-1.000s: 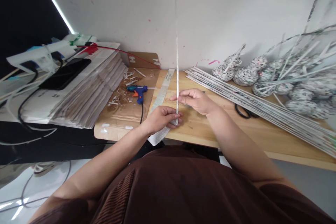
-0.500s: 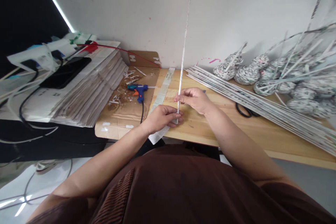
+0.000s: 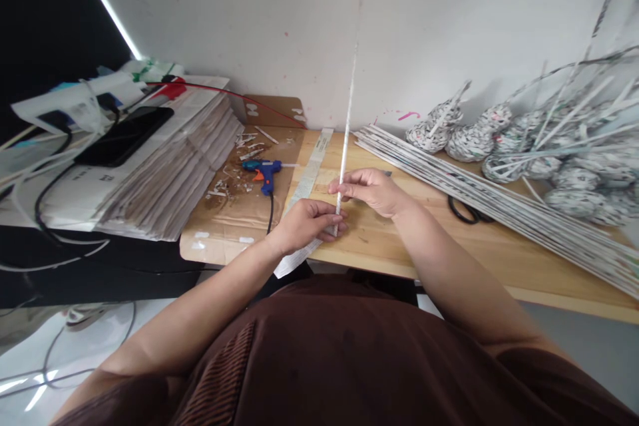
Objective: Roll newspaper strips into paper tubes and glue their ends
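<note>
We hold a thin white paper stick [image 3: 347, 130] upright, slightly tilted to the right, over the middle of the tabletop [image 3: 379, 249]; its upper length blurs against the pale wall [image 3: 224, 13]. Left hand [image 3: 312, 221]: grip closed on the stick's lower end, thumb on the near side, fingers reaching round behind. Right hand [image 3: 367, 190]: grip pinched on the stick just above the left hand, thumb and forefinger together, other fingers curled.

A printed paper strip [image 3: 310, 176] lies from the far side of the tabletop toward our left hand. More paper [image 3: 294, 261] shows below that hand, overhanging the near edge; we cannot tell whether the two are one piece.

To the left, on a sheet of cardboard [image 3: 219, 249], we note a blue glue gun [image 3: 270, 176] and paper scraps [image 3: 219, 188]. Farther left stands a thick paper stack [image 3: 204, 160] with a black phone [image 3: 124, 136] lying on top and a red cable [image 3: 249, 98] running across at its far side. To the right lies a slanting bundle of paper sticks [image 3: 479, 198], black loops [image 3: 464, 214] showing from beneath. At far right sit several bulbous woven paper shapes [image 3: 469, 141].
</note>
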Demonstrator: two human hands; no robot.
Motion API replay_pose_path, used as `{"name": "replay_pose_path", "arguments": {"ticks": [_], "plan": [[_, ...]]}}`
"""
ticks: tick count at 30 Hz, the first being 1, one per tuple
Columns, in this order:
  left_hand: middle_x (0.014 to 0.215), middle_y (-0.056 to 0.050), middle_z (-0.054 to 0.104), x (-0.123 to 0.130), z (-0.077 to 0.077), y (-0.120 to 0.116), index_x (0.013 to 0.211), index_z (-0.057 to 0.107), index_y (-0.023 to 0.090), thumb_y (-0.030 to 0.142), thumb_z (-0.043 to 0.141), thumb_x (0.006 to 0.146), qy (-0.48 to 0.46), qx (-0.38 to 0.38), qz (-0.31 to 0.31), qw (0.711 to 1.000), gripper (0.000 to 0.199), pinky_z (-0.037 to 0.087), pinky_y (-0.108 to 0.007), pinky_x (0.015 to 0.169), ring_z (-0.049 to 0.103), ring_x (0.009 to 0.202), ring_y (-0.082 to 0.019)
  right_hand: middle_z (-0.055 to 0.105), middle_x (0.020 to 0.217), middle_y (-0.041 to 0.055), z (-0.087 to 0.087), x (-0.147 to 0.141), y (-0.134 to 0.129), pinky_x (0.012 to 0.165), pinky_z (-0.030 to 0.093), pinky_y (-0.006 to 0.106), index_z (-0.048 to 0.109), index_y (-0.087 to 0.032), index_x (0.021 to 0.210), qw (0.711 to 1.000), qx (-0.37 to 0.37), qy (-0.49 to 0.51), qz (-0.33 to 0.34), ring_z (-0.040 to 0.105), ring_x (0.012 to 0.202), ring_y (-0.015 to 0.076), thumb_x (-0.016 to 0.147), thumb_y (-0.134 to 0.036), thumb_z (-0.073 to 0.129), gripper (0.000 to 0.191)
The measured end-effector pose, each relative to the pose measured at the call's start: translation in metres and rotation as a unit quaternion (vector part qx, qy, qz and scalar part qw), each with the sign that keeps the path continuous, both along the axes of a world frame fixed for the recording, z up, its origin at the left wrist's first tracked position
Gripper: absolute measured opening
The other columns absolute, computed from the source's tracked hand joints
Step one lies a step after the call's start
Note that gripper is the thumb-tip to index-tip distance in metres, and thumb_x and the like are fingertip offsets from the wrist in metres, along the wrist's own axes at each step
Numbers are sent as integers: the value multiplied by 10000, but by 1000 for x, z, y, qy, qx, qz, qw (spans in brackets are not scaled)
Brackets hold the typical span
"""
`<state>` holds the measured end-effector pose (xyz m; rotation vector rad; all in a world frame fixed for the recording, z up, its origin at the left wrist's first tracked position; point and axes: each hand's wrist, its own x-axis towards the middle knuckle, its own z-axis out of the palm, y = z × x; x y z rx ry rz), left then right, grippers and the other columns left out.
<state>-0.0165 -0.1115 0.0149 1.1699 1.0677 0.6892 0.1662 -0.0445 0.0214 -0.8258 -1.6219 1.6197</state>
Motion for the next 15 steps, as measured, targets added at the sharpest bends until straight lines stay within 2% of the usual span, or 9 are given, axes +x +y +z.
{"name": "replay_pose_path", "arguments": {"ticks": [4, 5, 9, 10, 13, 15], "plan": [[854, -78, 754, -1, -3, 0, 987, 739, 140, 285, 695, 815, 6, 0, -17, 1000, 228, 594, -268, 688, 709, 788, -157, 679, 784, 7, 1, 0, 0, 725, 473, 294, 669, -183, 684, 998, -7, 31, -61, 588, 741, 131, 630, -404, 859, 297], [851, -77, 754, -1, -3, 0, 984, 739, 140, 283, 696, 814, 5, 0, -17, 1000, 226, 594, -267, 684, 708, 781, -156, 688, 804, 11, 1, 0, 0, 726, 475, 297, 676, -185, 704, 998, -7, 33, -60, 591, 739, 130, 649, -417, 846, 293], [833, -79, 751, -1, -3, -1, 970, 735, 129, 285, 702, 809, -1, -4, 0, 1000, 226, 596, -268, 675, 704, 744, -149, 725, 987, 51, 0, 1, 0, 833, 485, 326, 747, -188, 876, 1000, 2, 4, 12, 636, 882, 160, 747, -428, 774, 274], [834, -80, 750, -1, -3, -1, 971, 735, 128, 286, 707, 806, 0, -5, 0, 1000, 230, 595, -267, 673, 704, 745, -149, 726, 983, 50, 0, 0, 1, 852, 482, 328, 746, -185, 857, 1000, 1, 4, 9, 638, 903, 165, 731, -410, 790, 262], [834, -79, 747, -1, -1, -2, 972, 734, 129, 275, 705, 804, 5, -7, -10, 1000, 225, 592, -259, 667, 705, 755, -150, 720, 875, 23, -2, 0, 1, 843, 486, 322, 698, -183, 728, 998, -8, 29, -56, 638, 862, 160, 651, -374, 851, 256], [831, -77, 746, -1, 0, -2, 963, 733, 127, 262, 691, 814, 5, -5, -8, 1000, 206, 592, -257, 669, 703, 751, -146, 722, 887, 26, -2, 0, 1, 827, 493, 322, 712, -190, 772, 998, -7, 22, -55, 637, 850, 159, 691, -405, 822, 255]]}}
